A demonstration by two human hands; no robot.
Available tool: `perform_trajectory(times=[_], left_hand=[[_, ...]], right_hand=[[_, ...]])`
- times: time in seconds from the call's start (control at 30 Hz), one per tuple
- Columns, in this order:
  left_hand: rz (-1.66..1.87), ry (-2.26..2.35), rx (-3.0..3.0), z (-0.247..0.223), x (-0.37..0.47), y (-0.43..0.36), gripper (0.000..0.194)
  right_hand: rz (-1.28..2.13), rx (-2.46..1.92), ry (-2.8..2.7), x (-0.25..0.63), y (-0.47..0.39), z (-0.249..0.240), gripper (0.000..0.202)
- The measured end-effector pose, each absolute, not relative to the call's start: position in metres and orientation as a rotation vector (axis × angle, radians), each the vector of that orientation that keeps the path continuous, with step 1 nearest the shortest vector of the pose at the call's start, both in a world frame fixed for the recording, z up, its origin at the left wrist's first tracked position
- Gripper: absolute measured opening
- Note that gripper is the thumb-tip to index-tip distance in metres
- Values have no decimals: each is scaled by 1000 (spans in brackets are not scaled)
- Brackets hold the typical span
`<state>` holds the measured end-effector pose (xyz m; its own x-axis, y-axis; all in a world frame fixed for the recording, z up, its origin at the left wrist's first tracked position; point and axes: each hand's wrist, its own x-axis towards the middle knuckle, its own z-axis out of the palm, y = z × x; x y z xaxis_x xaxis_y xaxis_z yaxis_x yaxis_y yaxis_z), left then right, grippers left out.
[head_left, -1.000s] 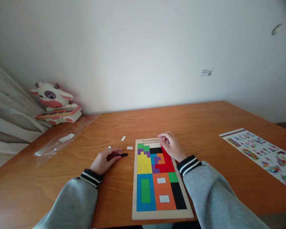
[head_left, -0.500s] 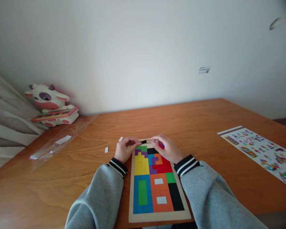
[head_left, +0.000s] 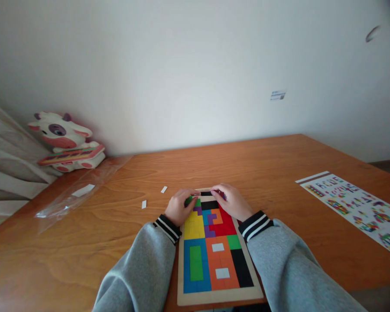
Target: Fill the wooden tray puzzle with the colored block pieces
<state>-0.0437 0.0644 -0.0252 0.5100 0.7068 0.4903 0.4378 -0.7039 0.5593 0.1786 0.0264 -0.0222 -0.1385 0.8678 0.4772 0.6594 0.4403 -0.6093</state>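
Observation:
A puzzle board (head_left: pixel 219 298) with a pale wooden frame lies lengthwise before me, filled with coloured blocks. Over its far end, a small black puzzle piece (head_left: pixel 206 194) is between my fingertips. My left hand (head_left: pixel 178 207) pinches its left end, covering part of the board's upper left. From the other side, the fingers of my right hand (head_left: pixel 232 202) close on the right end. Whether the piece touches the board is unclear. Below it are a black block (head_left: pixel 209 205), a yellow area (head_left: pixel 194 226) and a red area (head_left: pixel 226 225). Two white gaps show in the orange area (head_left: pixel 219 260).
Two small white pieces (head_left: pixel 144 204) lie left of the board. Further left are a clear plastic bag (head_left: pixel 65 206) and a toy cow with a keyboard (head_left: pixel 69 138). A printed pattern sheet (head_left: pixel 354 203) lies on the right. A wall (head_left: pixel 195 78) stands behind the table.
My left hand has shifted right and slightly forward over the board's edge. The black piece has moved right and turned nearly level. My right hand has hardly moved.

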Motion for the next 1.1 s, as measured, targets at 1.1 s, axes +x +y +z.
perform_trajectory(times=[1.1], left_hand=[[952, 952, 2715, -13, -66, 70, 19]], right_hand=[[348, -1331, -1924, 182, 26, -26, 24]])
